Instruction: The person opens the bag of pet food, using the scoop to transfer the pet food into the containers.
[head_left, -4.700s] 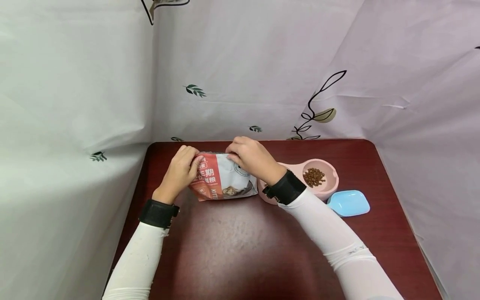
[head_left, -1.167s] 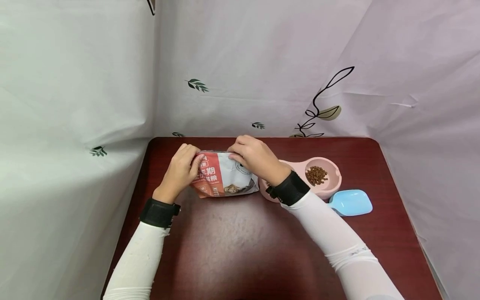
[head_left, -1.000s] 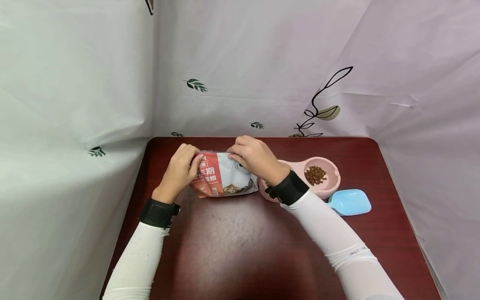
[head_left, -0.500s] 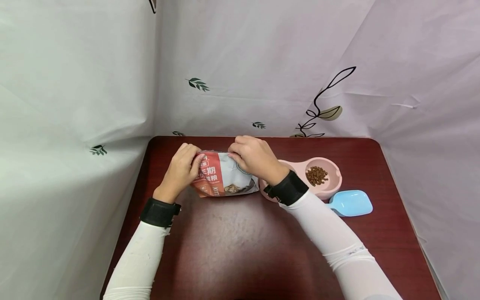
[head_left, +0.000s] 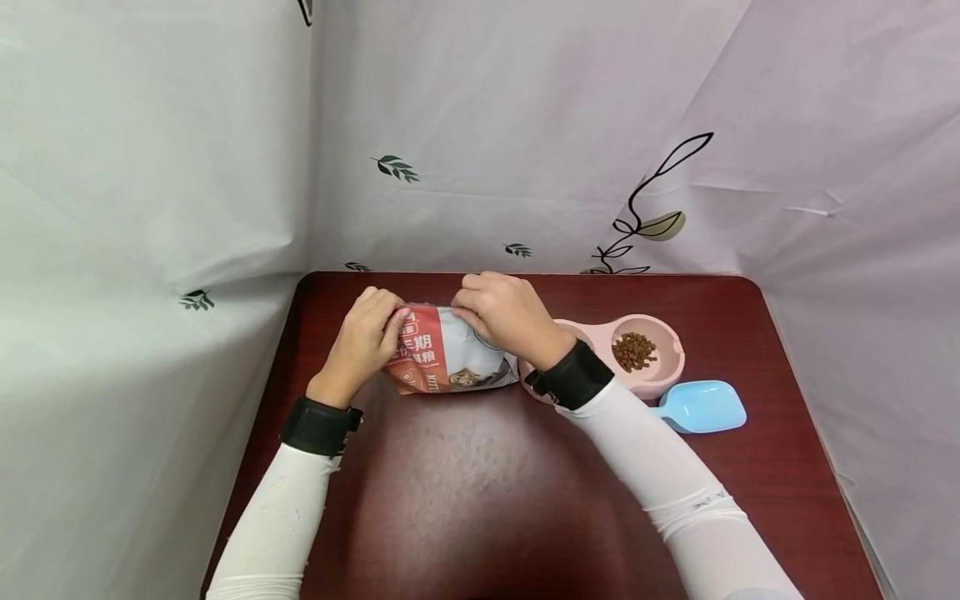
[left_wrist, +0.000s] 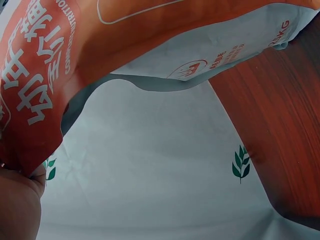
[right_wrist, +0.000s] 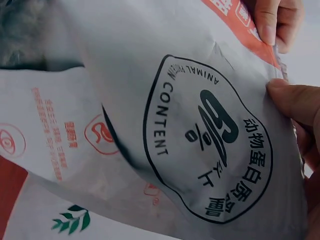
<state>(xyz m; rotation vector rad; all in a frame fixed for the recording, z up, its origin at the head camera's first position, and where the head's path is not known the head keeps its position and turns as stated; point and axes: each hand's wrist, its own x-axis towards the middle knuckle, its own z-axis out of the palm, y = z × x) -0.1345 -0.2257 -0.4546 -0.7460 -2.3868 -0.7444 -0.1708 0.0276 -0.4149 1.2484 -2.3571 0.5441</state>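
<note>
A red and white bag of cat food [head_left: 459,357], with a kitten picture low on its front, stands near the back of the table. The left hand [head_left: 365,337] grips its top left corner, thumb on the front. Farther right along the same top edge, the right hand [head_left: 507,314] pinches the bag between thumb and fingers. In the right wrist view the right thumb [right_wrist: 295,100] presses on the white face by the edge, close to the left hand's fingers [right_wrist: 270,22]. The left wrist view shows the bag's orange side [left_wrist: 135,35] and part of the left hand [left_wrist: 20,202].
A pink double pet bowl [head_left: 670,377] sits right of the bag, partly hidden by the right wrist. Brown kibble [head_left: 633,351] lies in its right-hand dish. A light blue scoop [head_left: 705,406] rests beside the bowl on the dark red table [head_left: 465,492]. Patterned cloth hangs behind.
The right hand has shifted slightly left along the bag's top edge. The left hand keeps its hold at the corner; bag, bowl and scoop stay in place.
</note>
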